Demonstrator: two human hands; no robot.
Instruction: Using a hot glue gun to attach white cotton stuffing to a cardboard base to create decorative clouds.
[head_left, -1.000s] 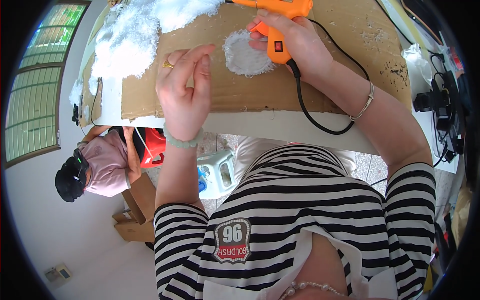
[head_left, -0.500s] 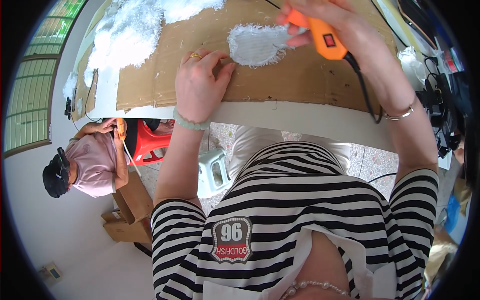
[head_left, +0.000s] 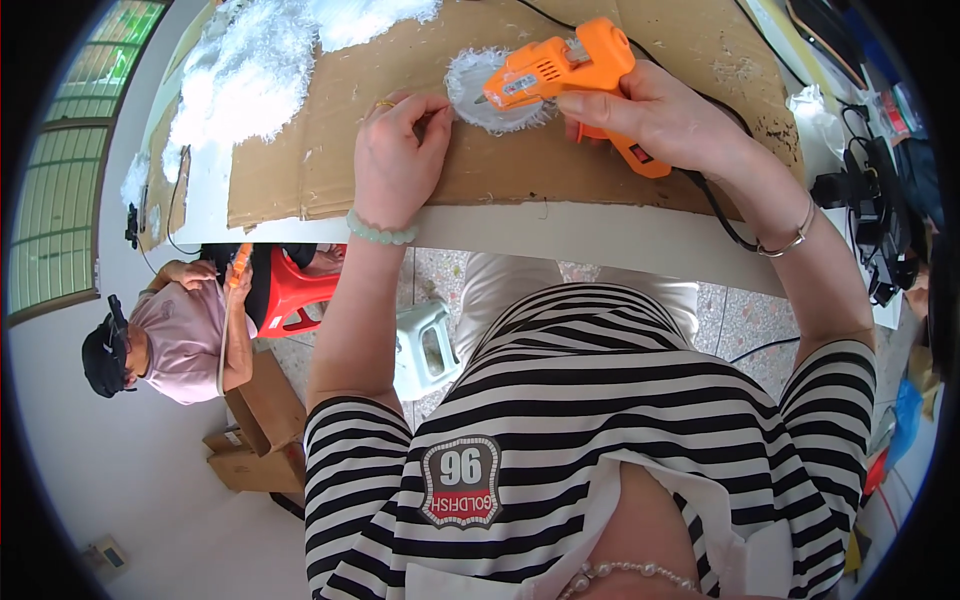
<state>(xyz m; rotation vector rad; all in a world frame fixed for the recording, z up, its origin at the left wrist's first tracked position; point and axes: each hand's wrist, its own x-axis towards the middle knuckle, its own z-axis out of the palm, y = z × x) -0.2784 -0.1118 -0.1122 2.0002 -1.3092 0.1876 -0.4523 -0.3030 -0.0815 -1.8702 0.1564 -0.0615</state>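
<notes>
Pinching the white fluffy disc [head_left: 487,92] at its nine o'clock edge, the left hand [head_left: 397,160] risks a burn from the orange glue gun [head_left: 575,82] that the right hand [head_left: 655,118] grips closed-fisted.

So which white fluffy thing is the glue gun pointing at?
The small round white fluffy disc between both hands on the brown cardboard sheet, not the big loose white fluff pile farther left.
</notes>
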